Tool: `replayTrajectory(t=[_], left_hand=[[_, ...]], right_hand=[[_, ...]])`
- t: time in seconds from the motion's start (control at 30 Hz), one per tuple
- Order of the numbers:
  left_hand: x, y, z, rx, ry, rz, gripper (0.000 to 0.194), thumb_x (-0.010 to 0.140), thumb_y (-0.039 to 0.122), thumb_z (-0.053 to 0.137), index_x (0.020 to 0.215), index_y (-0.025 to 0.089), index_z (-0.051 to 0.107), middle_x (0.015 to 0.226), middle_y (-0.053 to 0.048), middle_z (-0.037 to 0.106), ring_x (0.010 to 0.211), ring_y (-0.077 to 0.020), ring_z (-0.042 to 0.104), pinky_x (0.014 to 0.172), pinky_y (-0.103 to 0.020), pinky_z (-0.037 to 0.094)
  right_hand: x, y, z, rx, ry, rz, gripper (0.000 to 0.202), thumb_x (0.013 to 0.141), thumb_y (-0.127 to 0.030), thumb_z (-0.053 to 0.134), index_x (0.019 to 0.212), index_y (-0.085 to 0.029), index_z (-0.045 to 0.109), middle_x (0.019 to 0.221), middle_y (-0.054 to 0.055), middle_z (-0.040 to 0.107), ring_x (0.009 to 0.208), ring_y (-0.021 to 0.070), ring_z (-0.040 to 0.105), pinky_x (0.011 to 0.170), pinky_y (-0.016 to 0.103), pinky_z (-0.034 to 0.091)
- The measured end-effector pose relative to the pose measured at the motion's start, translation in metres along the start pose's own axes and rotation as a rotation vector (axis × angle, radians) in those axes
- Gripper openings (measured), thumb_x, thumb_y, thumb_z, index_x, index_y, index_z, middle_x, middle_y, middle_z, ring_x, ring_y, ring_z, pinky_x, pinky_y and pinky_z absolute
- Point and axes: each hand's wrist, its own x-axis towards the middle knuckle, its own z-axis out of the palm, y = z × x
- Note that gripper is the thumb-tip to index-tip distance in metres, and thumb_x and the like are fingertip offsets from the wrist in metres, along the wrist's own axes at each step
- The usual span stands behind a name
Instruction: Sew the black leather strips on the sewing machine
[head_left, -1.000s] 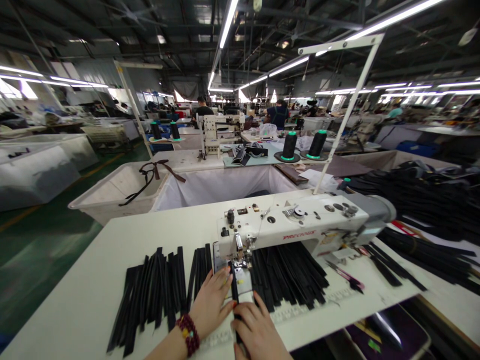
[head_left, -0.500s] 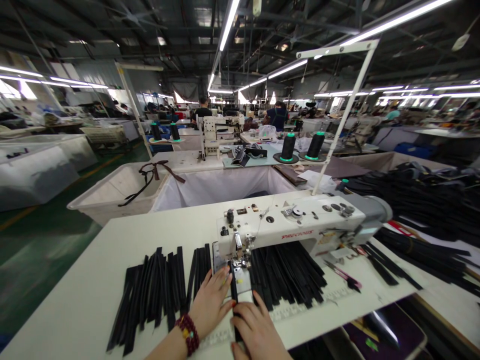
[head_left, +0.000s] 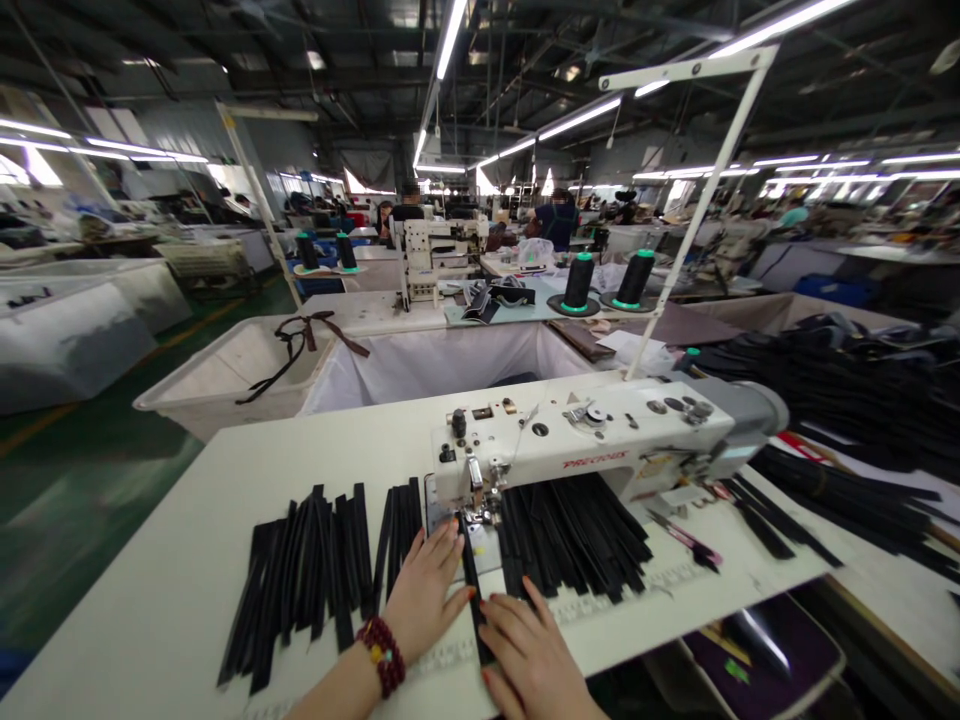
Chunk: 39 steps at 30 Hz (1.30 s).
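A narrow black strip (head_left: 471, 570) runs from under the presser foot of the white sewing machine (head_left: 555, 440) toward me. My left hand (head_left: 429, 590), with a red bead bracelet at the wrist, lies flat with spread fingers, its fingertips beside the needle area and its thumb at the strip's left edge. On the strip's near right side rests my right hand (head_left: 525, 640), fingers apart, fingertips touching the edge. Black strips (head_left: 300, 570) lie left of my left hand, and another pile of strips (head_left: 570, 540) lies under the machine arm.
Scissors (head_left: 686, 540) lie on the white table (head_left: 187, 560) at right. Behind the table stand a cloth-lined bin (head_left: 420, 370) and a pale tub (head_left: 217, 370). Thread cones (head_left: 577, 283) stand beyond, and black material (head_left: 862, 390) is heaped at right. People sit or stand farther back.
My right hand has shifted slightly right and toward me. My left hand has moved slightly up in the picture, and the view has shifted a little.
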Motion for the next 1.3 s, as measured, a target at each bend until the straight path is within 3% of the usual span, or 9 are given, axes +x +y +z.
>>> replayTrajectory(t=[0.57, 0.9, 1.1, 1.3], left_hand=[[-0.001, 0.004, -0.014, 0.001, -0.035, 0.054, 0.052, 0.093, 0.035, 0.059, 0.139, 0.014, 0.05, 0.149, -0.02, 0.049, 0.137, -0.0329, 0.047, 0.11, -0.059, 0.041], [0.001, 0.004, -0.012, -0.021, -0.039, 0.039, 0.052, 0.093, 0.036, 0.061, 0.139, 0.015, 0.051, 0.15, -0.019, 0.048, 0.139, -0.0334, 0.045, 0.111, -0.059, 0.039], [0.004, 0.007, -0.019, -0.025, -0.072, 0.027, 0.053, 0.092, 0.037, 0.062, 0.139, 0.014, 0.051, 0.15, -0.019, 0.048, 0.138, -0.0329, 0.045, 0.112, -0.059, 0.038], [0.001, 0.008, -0.019, -0.03, -0.072, 0.043, 0.051, 0.093, 0.035, 0.06, 0.139, 0.016, 0.052, 0.15, -0.017, 0.049, 0.139, -0.0323, 0.045, 0.112, -0.058, 0.038]], right_hand=[[0.007, -0.005, -0.002, 0.022, 0.054, 0.007, 0.021, 0.094, -0.024, 0.055, 0.113, -0.02, 0.062, 0.121, 0.007, 0.068, 0.117, 0.0218, 0.06, 0.121, 0.049, 0.023], [0.01, -0.007, -0.008, 0.014, 0.083, -0.004, 0.021, 0.093, -0.021, 0.057, 0.112, -0.019, 0.062, 0.12, 0.005, 0.068, 0.117, 0.0191, 0.059, 0.124, 0.044, 0.011], [0.011, -0.013, -0.01, 0.02, 0.088, 0.047, 0.023, 0.092, -0.02, 0.058, 0.114, -0.019, 0.061, 0.117, 0.005, 0.069, 0.114, 0.0206, 0.061, 0.122, 0.047, 0.015], [0.002, -0.011, -0.01, 0.01, 0.122, -0.03, 0.028, 0.088, -0.021, 0.061, 0.116, -0.018, 0.062, 0.114, 0.005, 0.071, 0.111, 0.0205, 0.062, 0.123, 0.045, 0.011]])
